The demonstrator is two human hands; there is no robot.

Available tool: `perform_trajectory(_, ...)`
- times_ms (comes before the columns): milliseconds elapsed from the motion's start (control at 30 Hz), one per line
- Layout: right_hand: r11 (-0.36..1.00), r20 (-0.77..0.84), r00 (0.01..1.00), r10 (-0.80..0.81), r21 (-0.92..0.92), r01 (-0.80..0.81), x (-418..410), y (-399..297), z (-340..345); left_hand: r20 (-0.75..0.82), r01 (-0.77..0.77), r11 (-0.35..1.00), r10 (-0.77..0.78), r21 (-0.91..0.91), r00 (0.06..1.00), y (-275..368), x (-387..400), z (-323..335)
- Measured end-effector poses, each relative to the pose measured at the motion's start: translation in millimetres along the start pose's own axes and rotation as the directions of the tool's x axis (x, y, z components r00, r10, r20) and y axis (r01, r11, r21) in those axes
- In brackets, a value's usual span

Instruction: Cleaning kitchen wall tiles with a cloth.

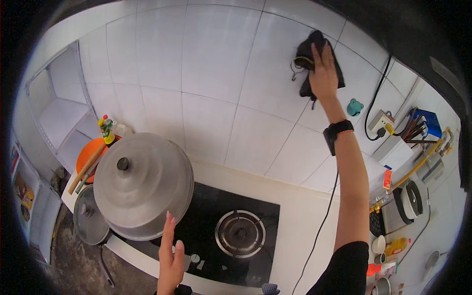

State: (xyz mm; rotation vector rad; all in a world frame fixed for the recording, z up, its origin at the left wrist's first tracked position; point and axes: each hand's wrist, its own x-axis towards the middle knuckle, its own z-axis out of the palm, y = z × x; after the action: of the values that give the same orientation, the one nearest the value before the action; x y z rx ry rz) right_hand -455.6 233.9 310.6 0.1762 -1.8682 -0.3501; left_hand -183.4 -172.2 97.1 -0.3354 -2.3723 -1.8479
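My right hand (324,75) lies with fingers stretched over a black cloth (337,79), pressing it to the white tiled wall (214,62). A metal hook (294,75) shows at the cloth's left edge. Low in the view, my left hand (172,254) is empty, thumb and fingers apart, in front of the black glass gas hob (206,217). Just beyond its fingertips rises a large domed aluminium lid (147,184) with a black knob, covering the left side of the hob. The right burner (240,233) has no pot on it.
A lidded pan (88,217), an orange basin (84,153) and sauce bottles (107,132) crowd the left. A black cable hangs from the wall socket (381,121) near a teal frog-shaped holder (355,107). A chopstick box (392,151) and an oil bottle (396,246) are at right.
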Motion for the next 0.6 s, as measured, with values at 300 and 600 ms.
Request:
perform_trajectory(300, 0.998, 0.154, 0.988, -0.020, -0.062, 0.030, -64, 3, 1, -0.023, 0.107, 0.993, -0.109, -0.050, 0.994, -2, -14, -3)
perform_trajectory(600, 0.998, 0.177, 0.984, 0.034, 0.045, -0.043, -109, -18, 14, 0.075, -0.011, 0.998, 0.006, 0.068, 0.997, 13, -20, 32)
